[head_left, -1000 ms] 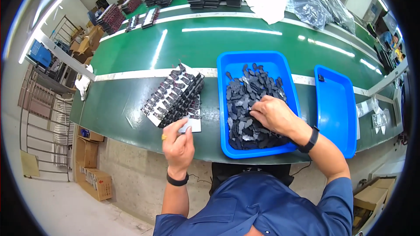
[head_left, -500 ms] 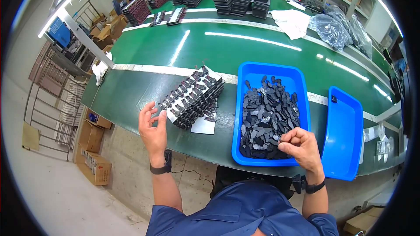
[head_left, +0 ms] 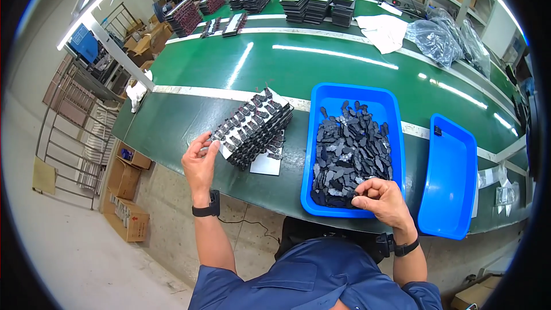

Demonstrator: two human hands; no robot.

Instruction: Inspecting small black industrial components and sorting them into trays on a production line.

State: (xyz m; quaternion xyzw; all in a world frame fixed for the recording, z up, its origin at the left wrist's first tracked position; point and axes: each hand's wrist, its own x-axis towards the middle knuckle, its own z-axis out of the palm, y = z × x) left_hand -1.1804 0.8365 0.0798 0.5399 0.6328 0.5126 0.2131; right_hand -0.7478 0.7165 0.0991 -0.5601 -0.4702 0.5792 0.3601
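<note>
I see the green conveyor table point(head_left: 344, 74) running wide across the view, its near edge just ahead of me; on it, at about one o'clock from my chest, sits the big blue bin point(head_left: 321, 115) heaped with dark flat parts point(head_left: 350, 155), and at three o'clock of that bin a second, shallower blue tray point(head_left: 453, 195) stands just beside it, almost bare; at eleven o'clock lies the slanted stack of assembled dark pieces point(head_left: 252, 126) on a white sheet point(head_left: 267, 165), its long axis running from seven o'clock up to one o'clock; my right hand point(head_left: 384, 198) rests at the near rim of the bin, at six o'clock of the heap, fingers curled together and pinched on what looks like one small dark part, though the part itself is mostly hidden; my left hand point(head_left: 201, 163) sits at the seven o'clock end of the stack, fingers spread apart, tips touching or nearly touching its lower corner; so the stack lies toward ten o'clock from the right hand's fingers, well apart, and the left hand is plainly the nearer one to it.
</note>
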